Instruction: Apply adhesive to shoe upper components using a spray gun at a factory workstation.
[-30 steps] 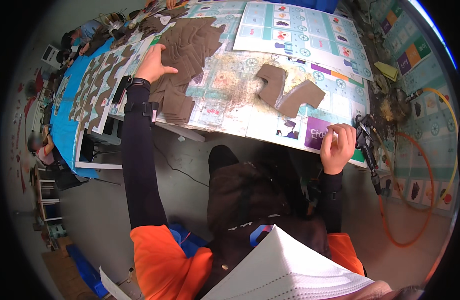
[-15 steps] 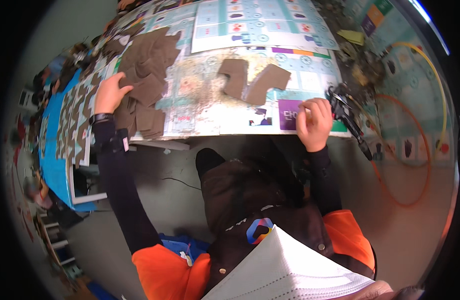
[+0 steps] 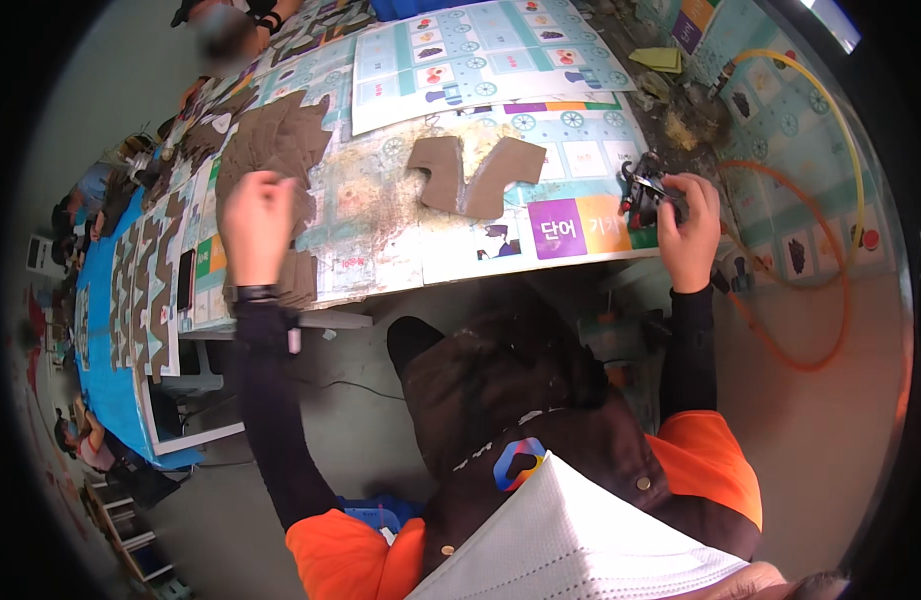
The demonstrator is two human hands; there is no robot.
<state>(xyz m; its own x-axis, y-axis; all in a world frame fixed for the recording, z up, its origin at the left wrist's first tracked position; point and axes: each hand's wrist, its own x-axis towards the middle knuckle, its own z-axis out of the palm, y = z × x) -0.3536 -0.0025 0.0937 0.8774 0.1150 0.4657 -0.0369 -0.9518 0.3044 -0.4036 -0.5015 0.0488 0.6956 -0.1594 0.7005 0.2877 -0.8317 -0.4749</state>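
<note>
My right hand (image 3: 692,225) is closed round a black spray gun (image 3: 641,188) at the table's right end, with the gun's head pointing away to the left. Smeared by motion, my left hand (image 3: 261,225) is over a pile of brown cut pieces (image 3: 281,135) on the left; whether its fingers hold anything cannot be made out. Between the hands, a brown V-shaped piece (image 3: 481,195) lies flat on the printed sheet covering the table. Pale lines run along the inner edges of its notch.
A large printed board (image 3: 481,60) lies behind the V-shaped piece. Orange (image 3: 831,250) and yellow hoses (image 3: 853,130) loop at the right. More brown strips (image 3: 146,285) lie on a side surface with a blue cover (image 3: 101,320). Another person's hand (image 3: 271,25) shows at far left.
My right hand has moved right and closed on the spray gun, which is turned. My left hand has moved right and nearer, off its earlier spot on the pile. The view has shifted.
</note>
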